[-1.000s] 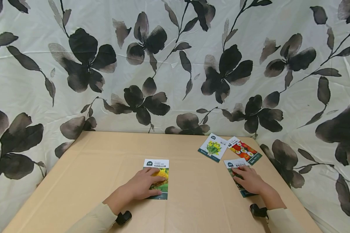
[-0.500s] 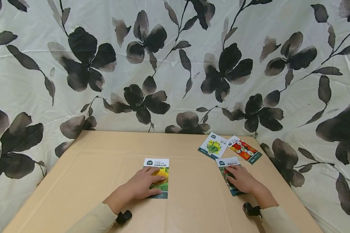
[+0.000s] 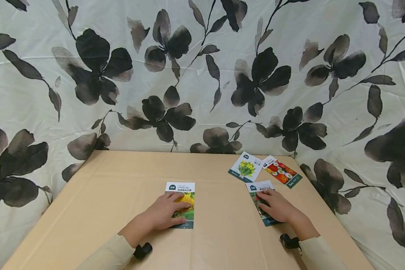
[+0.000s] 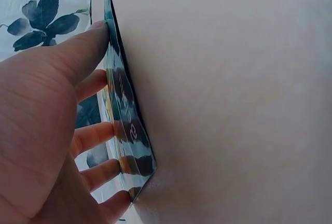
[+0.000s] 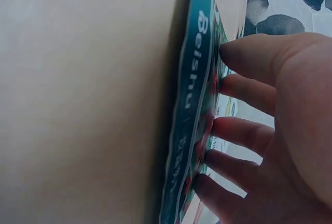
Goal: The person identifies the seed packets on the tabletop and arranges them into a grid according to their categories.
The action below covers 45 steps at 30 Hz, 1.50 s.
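There's "Beishu" on the red-and-green packet (image 5: 194, 102) towards five o'clock, and "FLOWERS SEED" over "玩具熊向日葵" topping the sunflower packet (image 3: 189, 214) towards seven!

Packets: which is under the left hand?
The leftmost packet, lying apart with a yellow flower; the right hand touches another packet; two untouched packets lie beyond.

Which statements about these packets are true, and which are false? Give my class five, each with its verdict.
1. The person's left grip touches the green-and-yellow packet. True.
2. The right grip is clear of every packet. False: the right grip touches the red-and-green packet.
3. The white packet lies right of the orange-red packet. False: the white packet lies left of the orange-red packet.
4. Four packets are in view. True.
5. The backdrop is plain. False: the backdrop is floral.
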### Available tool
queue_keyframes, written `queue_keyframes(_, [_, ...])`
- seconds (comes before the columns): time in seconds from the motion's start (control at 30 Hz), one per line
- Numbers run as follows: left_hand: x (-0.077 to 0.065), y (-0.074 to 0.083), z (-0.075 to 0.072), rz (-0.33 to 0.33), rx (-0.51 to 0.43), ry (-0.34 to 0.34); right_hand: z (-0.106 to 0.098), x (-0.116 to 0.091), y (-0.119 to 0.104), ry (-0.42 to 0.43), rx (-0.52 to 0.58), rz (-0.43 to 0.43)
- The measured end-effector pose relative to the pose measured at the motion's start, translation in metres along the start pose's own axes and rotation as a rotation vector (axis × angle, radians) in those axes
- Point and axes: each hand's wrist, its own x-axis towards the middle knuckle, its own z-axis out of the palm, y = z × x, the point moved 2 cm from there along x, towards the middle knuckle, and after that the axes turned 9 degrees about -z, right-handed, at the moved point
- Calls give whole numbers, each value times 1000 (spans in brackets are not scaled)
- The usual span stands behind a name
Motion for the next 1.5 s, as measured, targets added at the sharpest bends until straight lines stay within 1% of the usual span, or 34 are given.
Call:
queue_keyframes(0.23, [0, -1, 1, -1, 2, -5, -2, 1, -6, -5, 1, -16])
queue_keyframes(0.57, [1, 0, 1, -1, -7, -6, 1, -1, -11, 17, -33, -50])
queue_keyframes(0.9, [1, -2, 2, -9, -8, -5, 2, 2, -17, 44, -50, -77])
queue_keyframes(1.13, [1, -1, 1, -2, -7, 1, 3, 4, -20, 53, -75, -64])
queue_keyframes(1.33, [0, 0, 0, -2, -18, -1, 4, 5, -25, 67, -76, -79])
queue_keyframes(1.5, [1, 0, 0, 2, -18, 2, 4, 7, -30, 58, -85, -72])
